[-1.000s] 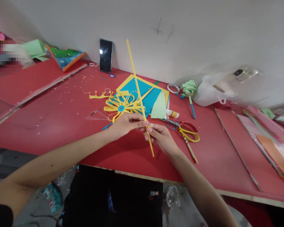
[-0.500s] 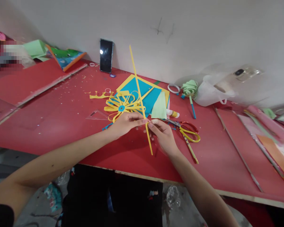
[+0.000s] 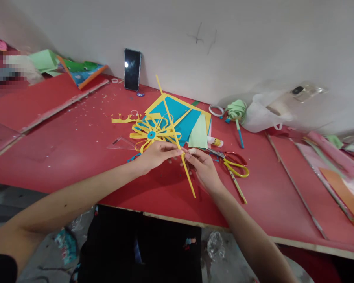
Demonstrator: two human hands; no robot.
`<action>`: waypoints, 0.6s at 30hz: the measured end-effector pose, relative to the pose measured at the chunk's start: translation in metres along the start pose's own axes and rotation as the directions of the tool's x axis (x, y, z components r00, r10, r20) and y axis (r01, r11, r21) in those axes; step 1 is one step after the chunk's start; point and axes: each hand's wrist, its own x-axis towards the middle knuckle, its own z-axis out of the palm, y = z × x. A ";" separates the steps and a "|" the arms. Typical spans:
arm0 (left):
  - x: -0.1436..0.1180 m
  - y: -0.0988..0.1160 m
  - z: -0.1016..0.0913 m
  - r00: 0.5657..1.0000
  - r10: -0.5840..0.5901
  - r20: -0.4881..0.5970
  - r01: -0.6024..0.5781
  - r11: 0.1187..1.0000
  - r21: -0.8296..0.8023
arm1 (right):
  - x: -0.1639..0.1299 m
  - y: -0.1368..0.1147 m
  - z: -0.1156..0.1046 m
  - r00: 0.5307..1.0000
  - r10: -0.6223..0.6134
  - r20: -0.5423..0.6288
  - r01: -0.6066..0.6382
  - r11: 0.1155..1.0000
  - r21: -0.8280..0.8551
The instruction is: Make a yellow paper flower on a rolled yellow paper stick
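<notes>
A long thin yellow paper strip [image 3: 189, 181] slants between my hands above the table, its far end up and to the left. My left hand [image 3: 161, 154] pinches it near the middle between thumb and fingers. From the other side my right hand [image 3: 203, 167] closes on the same part, thumb and fingertips against the strip. Just beyond my left hand lies a flower of yellow paper loops [image 3: 138, 135] with a blue round centre. Blue sheets [image 3: 177, 108] edged by yellow paper and a pale green paper piece [image 3: 198, 133] lie behind the hands.
Right of my hands are a glue stick [image 3: 215, 141], red-and-yellow scissors [image 3: 236, 165] and a pencil [image 3: 238, 186]. A clear set square [image 3: 122, 144] lies left. A phone [image 3: 132, 70] leans on the wall; a green paper ball on a stick [image 3: 236, 110] sits by a plastic bag [image 3: 261, 116].
The yellow strip has tilted further, its far end lower and to the left, its near end a little to the right. Both hands stay in nearly the same place.
</notes>
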 end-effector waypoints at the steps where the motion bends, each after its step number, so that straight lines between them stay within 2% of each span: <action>1: 0.000 0.000 0.000 1.000 -0.017 -0.001 0.017 1.000 -0.011 | 0.000 0.000 0.000 1.000 0.005 -0.001 -0.005 1.000 0.005; 6: 0.001 -0.002 -0.001 0.998 -0.058 0.019 0.059 0.998 -0.020 | -0.001 -0.003 0.000 0.999 0.034 0.003 -0.034 0.999 -0.002; 11: 0.002 -0.004 -0.001 0.998 -0.057 0.040 0.058 0.998 -0.032 | 0.000 -0.006 -0.001 0.990 0.138 0.038 -0.140 0.988 0.067; 18: 0.000 -0.004 0.000 0.986 -0.158 0.060 0.165 0.975 -0.151 | 0.001 -0.008 -0.004 0.975 0.206 0.078 -0.214 0.971 0.108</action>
